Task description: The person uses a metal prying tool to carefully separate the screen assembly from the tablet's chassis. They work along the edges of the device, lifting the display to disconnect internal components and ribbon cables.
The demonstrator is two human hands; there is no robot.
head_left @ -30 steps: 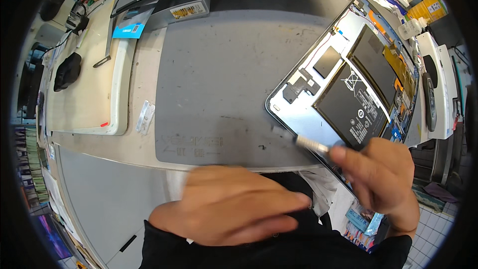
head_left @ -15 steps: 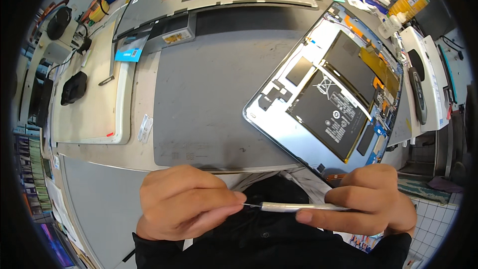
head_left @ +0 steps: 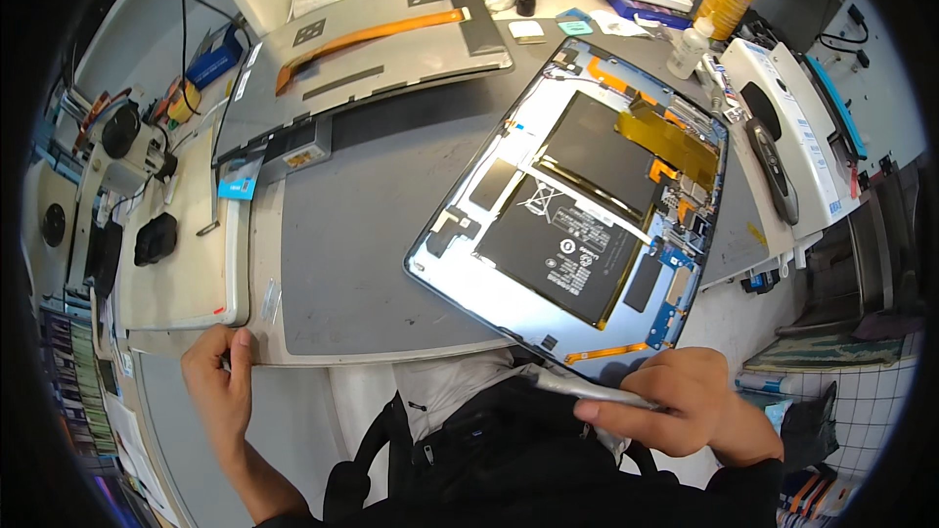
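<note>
My right hand (head_left: 675,401) is closed round a slim silver tool (head_left: 582,383), its far end blurred, just below the near corner of an opened tablet (head_left: 450,274). The tablet lies tilted on a grey mat (head_left: 342,284), showing dark battery packs (head_left: 548,254), blue boards (head_left: 665,313) and orange ribbon cables (head_left: 606,352). Down at the desk's front edge (head_left: 323,360), left of the mat, my left hand (head_left: 215,372) has curled fingers; whether they hold anything is hidden.
A detached panel with an orange ribbon (head_left: 391,49) stands behind on a small box (head_left: 293,152). A cream pad (head_left: 181,288) lies left. At right are bottles (head_left: 690,54), a white device (head_left: 782,147) and a black pen-like tool (head_left: 773,171).
My hands have parted: the left moved left to the desk edge, while the right keeps the silver tool. The head view has shifted, showing more of the desk's back.
</note>
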